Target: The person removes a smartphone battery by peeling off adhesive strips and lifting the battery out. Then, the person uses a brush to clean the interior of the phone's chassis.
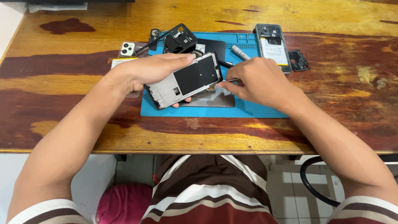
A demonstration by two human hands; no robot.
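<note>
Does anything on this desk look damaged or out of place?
Yes. The wooden tabletop is badly worn, its dark finish peeled into blotchy patches. The left hand holds a stripped phone frame, the right hand pinches thin tweezers, and an opened phone lies partly off the blue mat.

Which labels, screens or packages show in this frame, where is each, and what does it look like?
Battery label: white rectangle inside the opened phone at the blue mat's top right corner.
Yellow-edged label: white strip left of the mat, partly behind the left hand.
Screen panel: dark grey, flat on the mat under the held phone frame.
No packages.
</note>
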